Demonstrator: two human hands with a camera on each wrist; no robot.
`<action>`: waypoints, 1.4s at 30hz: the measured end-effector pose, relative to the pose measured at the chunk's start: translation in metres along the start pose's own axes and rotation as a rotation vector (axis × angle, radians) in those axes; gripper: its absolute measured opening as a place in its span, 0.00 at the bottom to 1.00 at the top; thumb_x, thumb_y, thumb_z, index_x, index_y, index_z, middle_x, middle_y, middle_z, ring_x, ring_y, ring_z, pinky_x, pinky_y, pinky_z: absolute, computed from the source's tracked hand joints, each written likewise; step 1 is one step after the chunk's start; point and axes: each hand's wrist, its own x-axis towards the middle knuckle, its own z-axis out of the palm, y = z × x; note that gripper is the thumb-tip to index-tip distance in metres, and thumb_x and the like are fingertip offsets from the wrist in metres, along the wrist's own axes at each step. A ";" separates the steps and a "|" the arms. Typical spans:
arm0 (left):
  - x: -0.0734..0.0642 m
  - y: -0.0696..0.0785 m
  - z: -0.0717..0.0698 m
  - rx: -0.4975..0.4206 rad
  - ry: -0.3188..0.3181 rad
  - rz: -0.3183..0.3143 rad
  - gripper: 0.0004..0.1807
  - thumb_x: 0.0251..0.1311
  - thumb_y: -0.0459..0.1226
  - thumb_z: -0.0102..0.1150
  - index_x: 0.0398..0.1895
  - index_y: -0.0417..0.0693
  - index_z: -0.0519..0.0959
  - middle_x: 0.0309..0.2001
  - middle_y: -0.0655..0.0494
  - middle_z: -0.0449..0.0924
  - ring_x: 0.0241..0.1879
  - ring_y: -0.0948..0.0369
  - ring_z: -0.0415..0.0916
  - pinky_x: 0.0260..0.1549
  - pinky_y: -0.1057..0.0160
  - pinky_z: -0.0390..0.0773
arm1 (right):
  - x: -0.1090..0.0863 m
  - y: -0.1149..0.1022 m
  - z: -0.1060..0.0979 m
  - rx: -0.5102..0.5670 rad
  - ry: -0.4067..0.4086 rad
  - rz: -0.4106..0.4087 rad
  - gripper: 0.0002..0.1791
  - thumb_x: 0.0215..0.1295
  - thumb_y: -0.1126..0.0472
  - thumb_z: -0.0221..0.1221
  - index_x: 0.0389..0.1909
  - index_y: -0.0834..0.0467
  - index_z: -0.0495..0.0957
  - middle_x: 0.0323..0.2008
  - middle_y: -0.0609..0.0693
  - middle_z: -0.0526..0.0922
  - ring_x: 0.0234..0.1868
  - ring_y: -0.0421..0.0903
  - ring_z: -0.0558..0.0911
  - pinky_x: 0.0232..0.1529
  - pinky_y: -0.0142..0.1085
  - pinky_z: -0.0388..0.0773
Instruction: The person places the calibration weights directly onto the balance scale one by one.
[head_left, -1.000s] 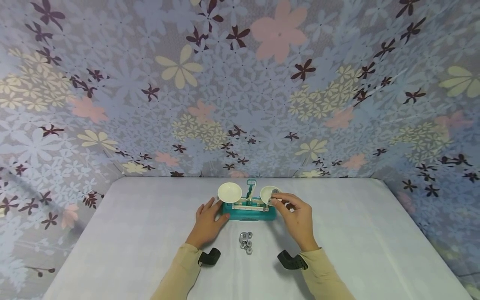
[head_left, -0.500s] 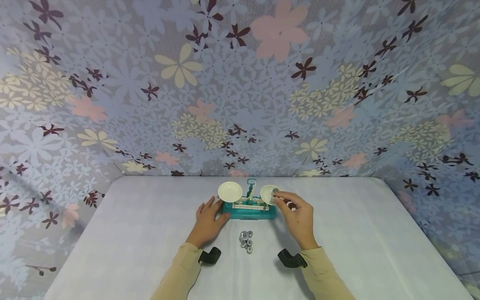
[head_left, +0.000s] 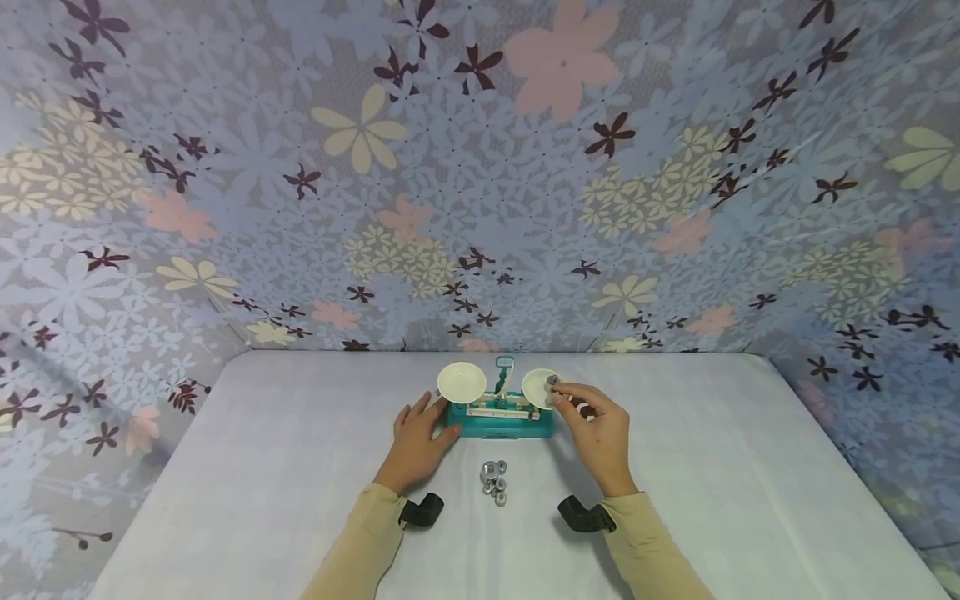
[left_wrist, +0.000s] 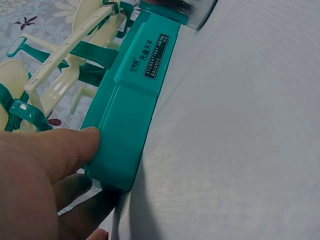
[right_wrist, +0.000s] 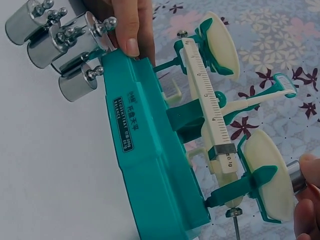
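Note:
A teal student tray balance (head_left: 498, 427) with two cream pans stands on the white-covered table. My left hand (head_left: 416, 446) holds the left end of its base, the thumb (left_wrist: 75, 145) on the front face and fingers around the end. Over the right pan (head_left: 535, 386), my right hand (head_left: 600, 433) pinches a silver metal weight (right_wrist: 297, 175) between thumb and fingertips. Whether the weight's bottom touches the pan I cannot tell. Nothing shows in the left pan (head_left: 461, 382). The white graduated beam (right_wrist: 207, 100) carries a slider.
Several silver knobbed weights (head_left: 491, 471) stand grouped on the table (head_left: 300, 500) in front of the balance, between my forearms. Flowered cloth (head_left: 480, 208) rises behind the table's far edge. A black wrist camera (head_left: 423, 511) sits on each wrist.
My right hand has shifted slightly to the right at the right pan, still pinching the weight. The left hand keeps its hold on the base.

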 end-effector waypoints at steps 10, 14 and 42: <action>0.000 0.001 0.000 0.012 -0.011 -0.027 0.32 0.63 0.50 0.51 0.67 0.45 0.63 0.65 0.51 0.64 0.70 0.51 0.48 0.65 0.45 0.39 | -0.002 0.008 0.004 -0.016 0.037 -0.026 0.07 0.54 0.63 0.66 0.35 0.56 0.85 0.35 0.48 0.84 0.28 0.39 0.75 0.26 0.26 0.68; 0.000 0.000 0.001 0.012 0.002 -0.016 0.32 0.62 0.49 0.52 0.67 0.45 0.63 0.65 0.51 0.65 0.69 0.51 0.49 0.65 0.44 0.40 | 0.000 0.008 0.003 -0.020 0.025 -0.008 0.07 0.55 0.60 0.66 0.35 0.54 0.85 0.35 0.47 0.84 0.29 0.40 0.76 0.26 0.27 0.69; -0.001 0.002 -0.001 0.021 -0.006 -0.002 0.32 0.63 0.49 0.51 0.67 0.44 0.62 0.65 0.51 0.65 0.69 0.50 0.48 0.65 0.44 0.40 | 0.000 -0.023 0.000 -0.088 0.058 -0.021 0.10 0.53 0.68 0.66 0.37 0.64 0.83 0.35 0.57 0.83 0.30 0.44 0.76 0.25 0.34 0.72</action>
